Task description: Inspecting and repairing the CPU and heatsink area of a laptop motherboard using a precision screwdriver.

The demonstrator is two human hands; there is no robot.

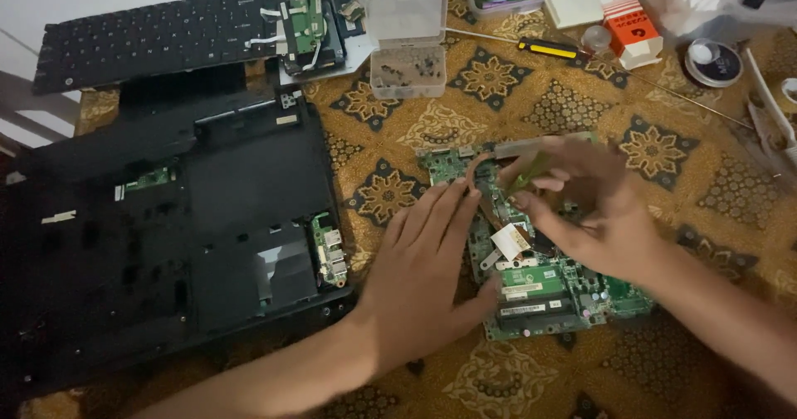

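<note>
Green motherboard (540, 282) lies flat on the patterned gold cloth (531, 103), under both hands. Left hand (432, 261) rests palm down on its near-left part, fingers spread and flat — pressing, not pinching anything. Right hand (581, 203) is over the board's far half, motion-blurred; fingers curled together near a copper heat pipe (481, 191), but I cannot tell whether they actually clamp it. A white label (509, 240) sits between the two hands.

Left of the left hand — the black laptop base (191, 220), opened up, just beside the board. Beyond it, the detached keyboard (158, 33). Past the fingertips: a clear plastic screw box (407, 45), then a yellow-handled screwdriver (548, 49) and a white-and-orange carton (631, 22), well apart from the hands.
</note>
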